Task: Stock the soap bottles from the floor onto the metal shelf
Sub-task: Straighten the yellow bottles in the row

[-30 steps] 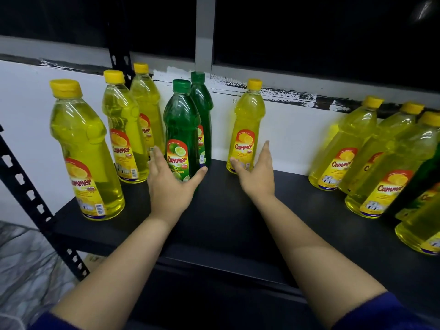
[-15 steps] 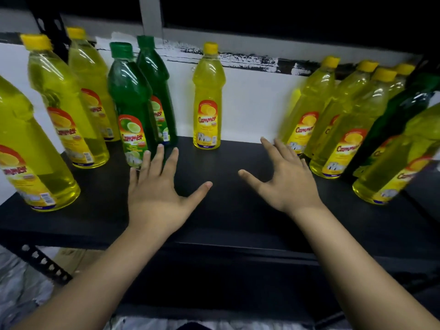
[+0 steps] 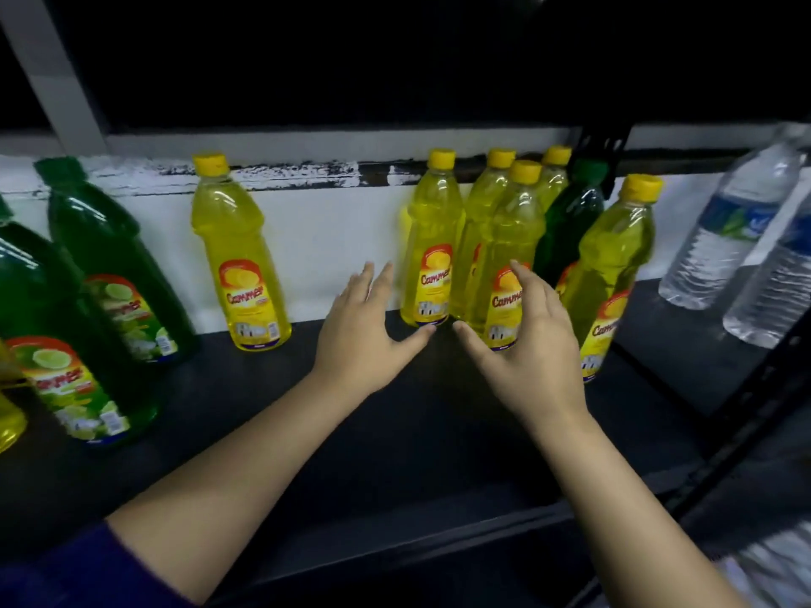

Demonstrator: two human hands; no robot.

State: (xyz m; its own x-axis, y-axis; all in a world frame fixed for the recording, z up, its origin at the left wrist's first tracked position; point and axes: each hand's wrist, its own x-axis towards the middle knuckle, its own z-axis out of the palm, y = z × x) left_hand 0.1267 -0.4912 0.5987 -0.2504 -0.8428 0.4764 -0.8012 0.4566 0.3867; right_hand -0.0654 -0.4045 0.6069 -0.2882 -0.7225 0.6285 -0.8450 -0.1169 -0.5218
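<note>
Several yellow and green soap bottles stand on the black metal shelf (image 3: 395,432). A cluster of yellow bottles (image 3: 430,256) with one green bottle (image 3: 570,221) stands right of centre. My left hand (image 3: 364,340) hovers with spread fingers just left of the cluster. My right hand (image 3: 526,344) is spread in front of a yellow bottle (image 3: 509,265), holding nothing. A lone yellow bottle (image 3: 245,265) stands to the left. Two green bottles (image 3: 109,278) stand at the far left.
Two clear water bottles (image 3: 737,239) stand on the shelf at the far right, past a black upright post (image 3: 755,388). A white wall runs behind the bottles. A dark shelf overhangs above.
The view has swung to the right. Both hands have moved right, from the shelf's middle to the cluster of yellow bottles. The water bottles have come into view.
</note>
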